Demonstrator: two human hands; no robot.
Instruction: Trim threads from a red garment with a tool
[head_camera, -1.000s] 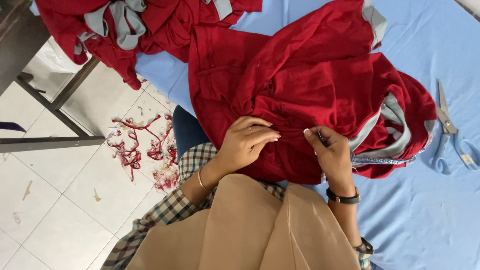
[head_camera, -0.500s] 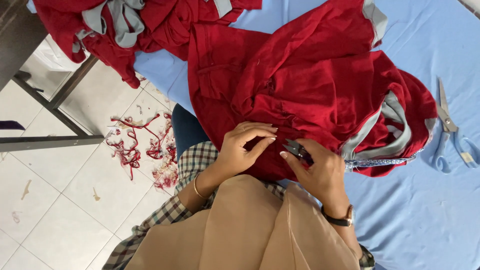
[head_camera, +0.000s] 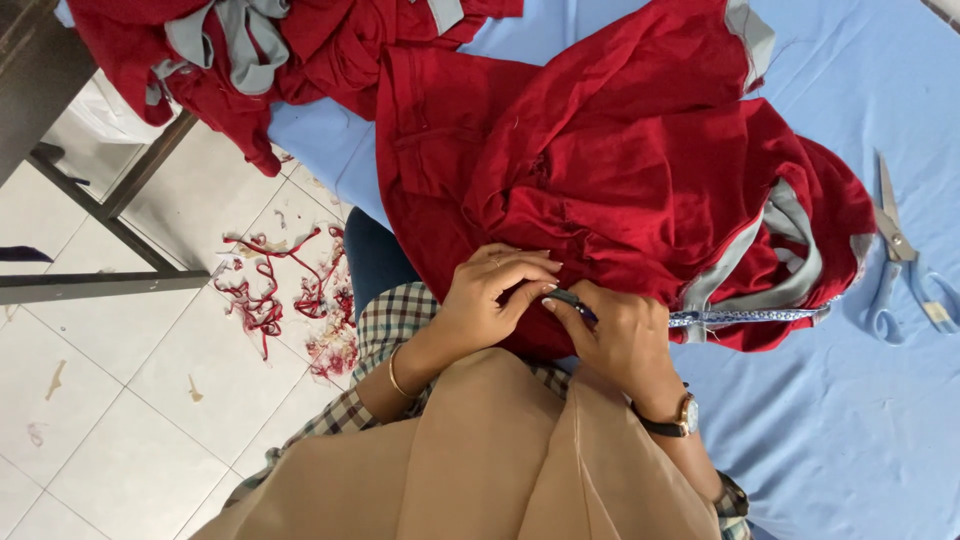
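Observation:
A red garment with grey trim (head_camera: 620, 180) lies bunched on a table covered in blue cloth (head_camera: 850, 420). My left hand (head_camera: 495, 295) pinches the garment's near edge between its fingertips. My right hand (head_camera: 620, 335), with a wristwatch, holds a small dark tool (head_camera: 572, 300) against the same edge, right beside the left fingertips. A patterned blue tape (head_camera: 745, 317) runs out from under the garment to the right of my right hand.
Blue-handled scissors (head_camera: 900, 260) lie on the cloth at the right. A pile of more red and grey garments (head_camera: 240, 50) sits at the top left. Red fabric scraps (head_camera: 285, 300) litter the tiled floor beside a metal table frame (head_camera: 100, 285).
My right hand has drawn back toward me along the garment's edge, and both hands now meet at one spot on that edge.

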